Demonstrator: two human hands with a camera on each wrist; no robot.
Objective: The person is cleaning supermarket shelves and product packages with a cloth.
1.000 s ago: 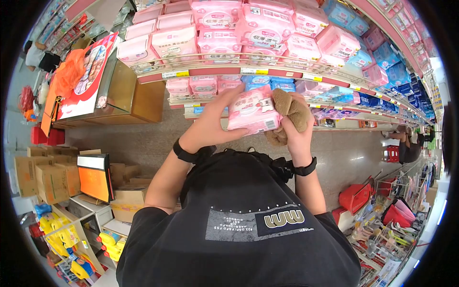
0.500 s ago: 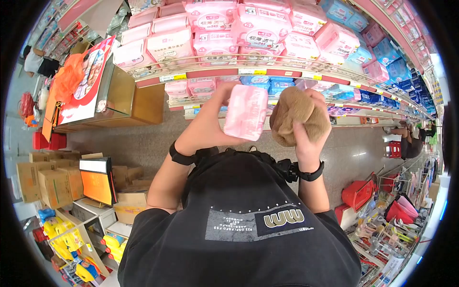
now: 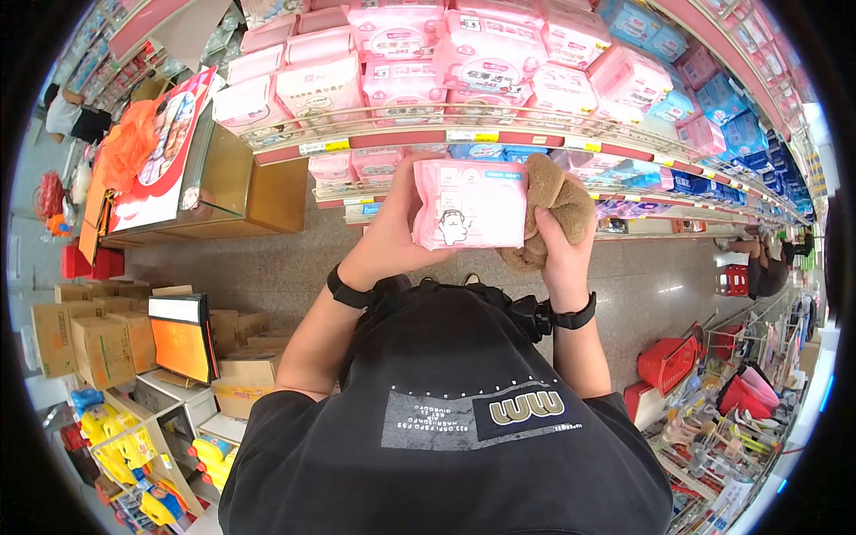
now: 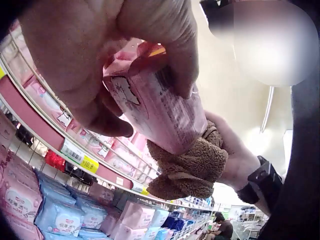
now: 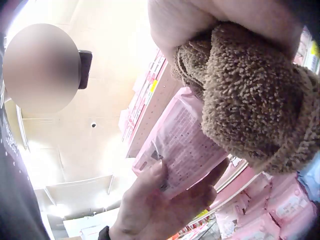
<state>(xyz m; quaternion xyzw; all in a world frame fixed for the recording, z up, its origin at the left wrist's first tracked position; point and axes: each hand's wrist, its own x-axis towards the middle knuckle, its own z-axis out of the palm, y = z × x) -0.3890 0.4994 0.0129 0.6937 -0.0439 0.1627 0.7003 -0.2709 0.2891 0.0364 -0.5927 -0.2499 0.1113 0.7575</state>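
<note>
A pink pack (image 3: 470, 203) against a brown cloth (image 3: 557, 198)
The left hand (image 3: 392, 234) curls its grip round the pack; the right hand (image 3: 560, 254), at three o'clock, clutches the bunched cloth. Holding the pack steady seems best.

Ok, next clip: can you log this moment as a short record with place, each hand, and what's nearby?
Place: shop aisle, facing a shelf stocked with shelved pink packs and blue packs
Left hand: grips a pink pack by its left end, printed face towards the head camera
Right hand: holds a brown fluffy cloth, bunched against the pack's right end
Nearby: cardboard boxes on the left, red basket on the right
</note>
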